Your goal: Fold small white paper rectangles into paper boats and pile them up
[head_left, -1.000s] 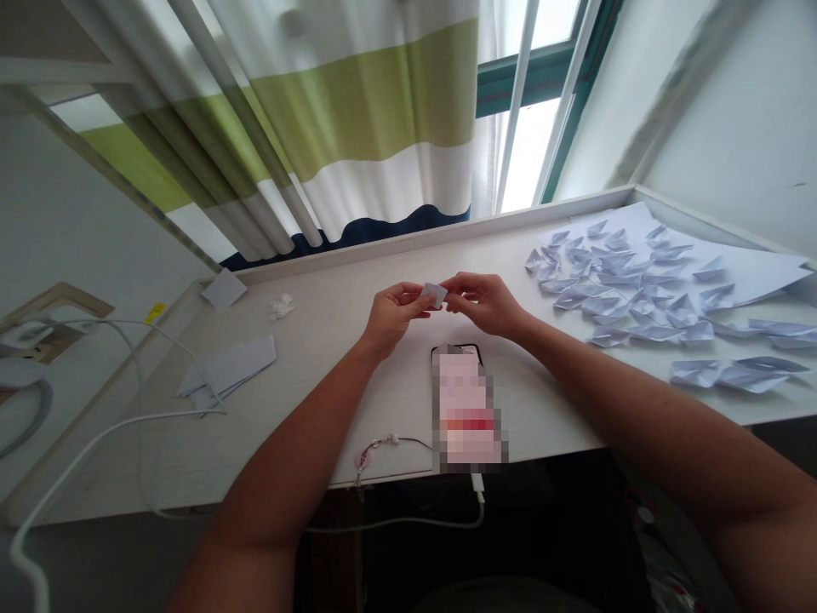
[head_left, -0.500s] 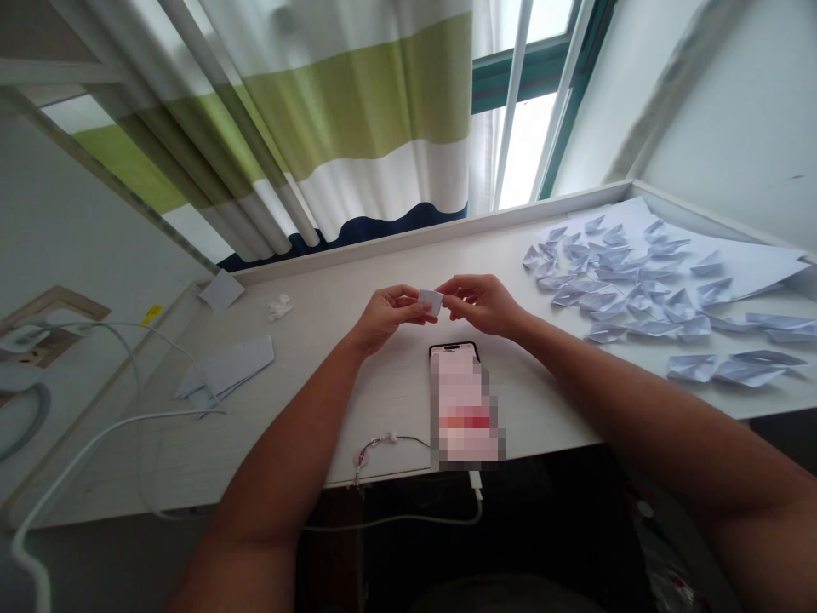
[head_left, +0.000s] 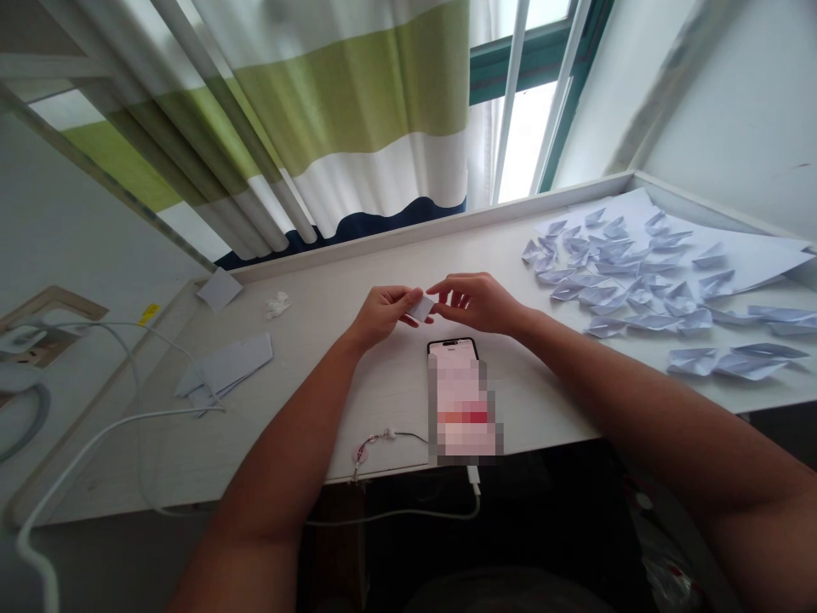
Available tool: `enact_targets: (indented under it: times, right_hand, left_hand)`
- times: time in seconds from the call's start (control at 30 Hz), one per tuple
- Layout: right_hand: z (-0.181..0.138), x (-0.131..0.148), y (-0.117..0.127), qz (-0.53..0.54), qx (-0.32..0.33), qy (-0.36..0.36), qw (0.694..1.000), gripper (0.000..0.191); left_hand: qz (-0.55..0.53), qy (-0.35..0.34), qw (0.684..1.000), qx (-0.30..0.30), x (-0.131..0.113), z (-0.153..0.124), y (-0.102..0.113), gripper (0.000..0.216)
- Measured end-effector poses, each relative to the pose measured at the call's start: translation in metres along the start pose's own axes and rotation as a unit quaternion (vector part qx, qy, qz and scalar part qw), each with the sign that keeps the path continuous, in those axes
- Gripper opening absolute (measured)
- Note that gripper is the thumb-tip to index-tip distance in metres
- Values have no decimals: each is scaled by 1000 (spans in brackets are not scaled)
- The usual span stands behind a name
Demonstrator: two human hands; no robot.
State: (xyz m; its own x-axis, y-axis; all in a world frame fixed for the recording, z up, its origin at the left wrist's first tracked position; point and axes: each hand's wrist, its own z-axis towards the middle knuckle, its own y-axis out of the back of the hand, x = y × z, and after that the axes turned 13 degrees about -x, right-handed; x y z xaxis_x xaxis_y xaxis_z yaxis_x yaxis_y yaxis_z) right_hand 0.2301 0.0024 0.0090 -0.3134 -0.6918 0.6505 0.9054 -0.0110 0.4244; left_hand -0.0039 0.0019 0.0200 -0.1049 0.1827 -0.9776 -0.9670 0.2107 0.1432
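Observation:
A small folded square of white paper (head_left: 420,308) is pinched between the thumb and fingers of my left hand (head_left: 381,315), above the middle of the white desk. Just to its right is my right hand (head_left: 482,302), its index finger and thumb apart at the paper's right edge. Whether those fingertips touch the paper is hard to tell. Below both hands lies a phone (head_left: 454,349), screen up and mostly blurred out.
Many folded paper pieces (head_left: 629,289) cover the desk's right side, partly on large white sheets (head_left: 753,247). At left are stacked paper sheets (head_left: 239,366), a paper square (head_left: 219,290), crumpled tissue (head_left: 277,305) and white cables (head_left: 128,421). A beaded strap (head_left: 370,441) lies beside the phone.
The folded paper has turned and tilted in my left hand, with the left thumb now on top of it. The right index finger has lifted and stretched out from the paper.

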Motion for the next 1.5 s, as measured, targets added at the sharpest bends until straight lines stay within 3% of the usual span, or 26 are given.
enact_targets:
  times: [0.23,0.47,0.73,0.93,1.1,1.37,1.5]
  right_hand:
    - [-1,4,-3,19,-4,-13,1000,26]
    - [1,3,3,-68,23,26,997,20]
    - [-1,0,-2,59,50,-62,995,24]
    - [0,-10,-3,168,5,-192,967,28]
    - [-1,-5,-9,152,8,-176,972,35]
    - [1,-6,-12,193,-57,-180,963,50]
    - [0,-7,-13,197,-48,-176,963,48]
  left_hand:
    - [7,21,1000,10,3,1,3,54]
    - [10,0,1000,17,0,-1,-2,54]
    - [27,-25,999,4,2,1,0,58]
    - [28,-22,999,-39,7,3,2,60]
    - [37,-25,999,-25,9,2,-2,57]
    - [15,-6,1000,-7,8,-1,-10,53]
    - [11,-2,999,-32,7,-2,-14,54]
